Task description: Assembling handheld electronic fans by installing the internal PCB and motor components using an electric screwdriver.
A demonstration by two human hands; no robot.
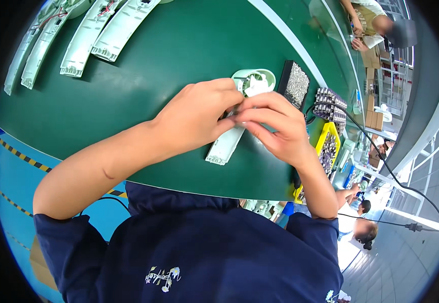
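Note:
Both hands meet over a pale green plastic housing [225, 146] that lies on the green table, its round end with a fan-like white part [256, 85] pointing away from me. My left hand [204, 108] has its thumb and fingers pinched together above the middle of the housing. My right hand [275, 123] pinches at the same spot from the right, fingertips touching or almost touching those of the left. Whatever sits between the fingertips is hidden and too small to make out. The middle of the housing is covered by the hands.
Several similar pale green housings [85, 43], some with red wires, lie at the far left. On the right are a black tray of small metal parts [296, 86], a rack of small parts [329, 103] and a yellow bin [326, 139]. A black cable [376, 149] hangs at right; other people sit beyond.

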